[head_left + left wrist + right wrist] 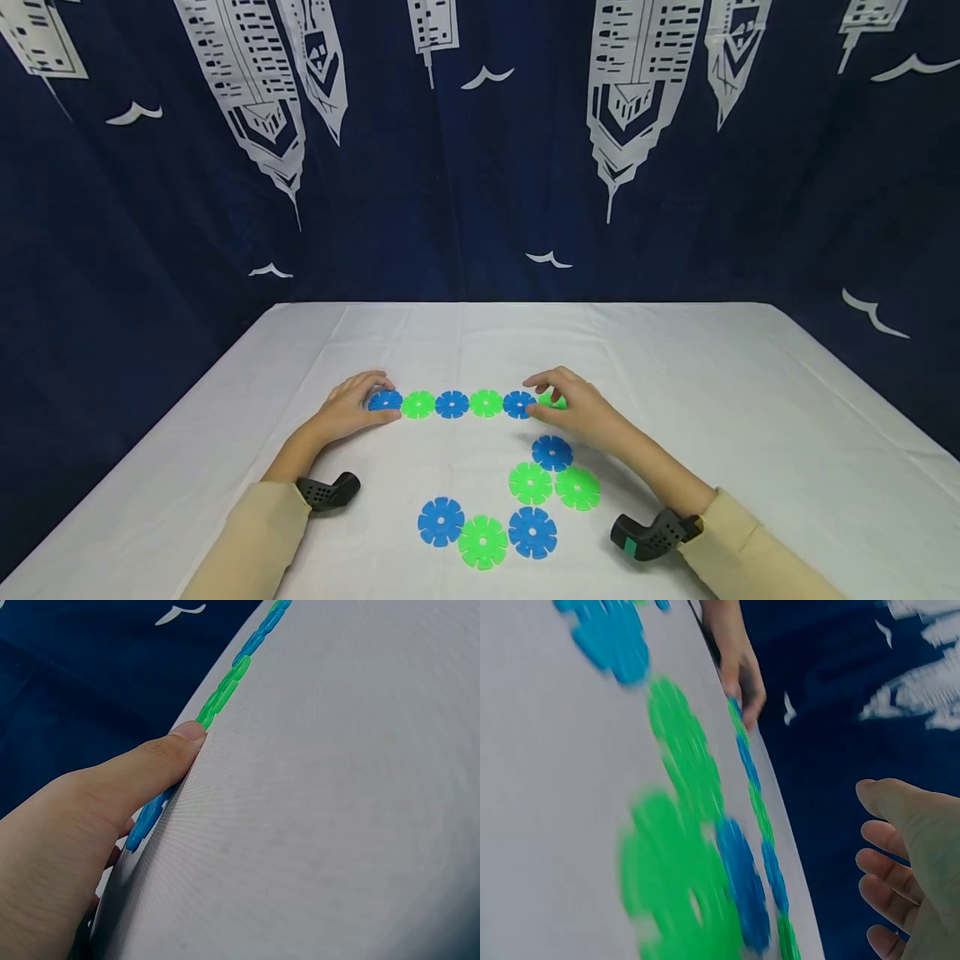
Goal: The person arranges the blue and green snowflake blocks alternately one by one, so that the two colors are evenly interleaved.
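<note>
A straight row of notched plastic discs, blue and green by turns, lies across the table. My left hand [348,410] holds the blue disc [386,400] at the row's left end, fingers round its far side and thumb along its near edge. In the left wrist view the thumb [154,761] reaches the join with the green disc [223,694]. My right hand [585,410] hovers over the row's right end, partly hiding the last green disc [551,402], beside a blue disc [517,405]. Its fingers are loosely bent and hold nothing in the right wrist view.
Nearer me lie loose discs: a blue one [552,453], green ones [530,483] [577,489], and along the front a blue [441,522], a green [483,542] and another blue [532,532]. A white cloth covers the table [675,358]; a dark blue patterned curtain [465,183] hangs behind.
</note>
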`<action>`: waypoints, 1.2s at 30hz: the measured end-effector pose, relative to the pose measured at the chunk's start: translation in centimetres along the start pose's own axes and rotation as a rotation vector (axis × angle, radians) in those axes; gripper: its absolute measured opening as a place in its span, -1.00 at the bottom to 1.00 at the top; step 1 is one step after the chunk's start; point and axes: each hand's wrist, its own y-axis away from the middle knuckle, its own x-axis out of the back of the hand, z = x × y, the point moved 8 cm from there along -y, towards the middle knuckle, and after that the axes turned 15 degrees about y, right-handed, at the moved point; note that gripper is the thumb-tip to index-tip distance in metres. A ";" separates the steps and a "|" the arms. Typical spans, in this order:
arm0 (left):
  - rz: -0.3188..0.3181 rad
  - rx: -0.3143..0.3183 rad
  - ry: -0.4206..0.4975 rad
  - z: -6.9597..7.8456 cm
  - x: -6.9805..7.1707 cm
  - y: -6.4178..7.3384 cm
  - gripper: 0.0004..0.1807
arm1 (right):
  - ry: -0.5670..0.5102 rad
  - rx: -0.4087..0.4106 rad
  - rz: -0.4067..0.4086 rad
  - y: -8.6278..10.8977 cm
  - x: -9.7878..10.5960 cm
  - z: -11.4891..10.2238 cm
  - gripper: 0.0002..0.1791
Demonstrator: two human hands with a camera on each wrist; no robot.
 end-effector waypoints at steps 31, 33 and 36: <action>0.009 0.006 -0.015 -0.2 0.0 0.0 -0.47 | 0.193 0.235 -0.185 5.0 -8.6 -11.3 -0.46; 0.010 -0.003 -0.015 -0.1 0.1 0.0 -0.47 | 0.199 0.232 -0.168 5.0 -8.6 -11.4 -0.50; 0.008 -0.002 -0.004 -0.1 0.0 0.0 -0.48 | 0.186 0.217 -0.160 5.0 -8.5 -11.4 -0.54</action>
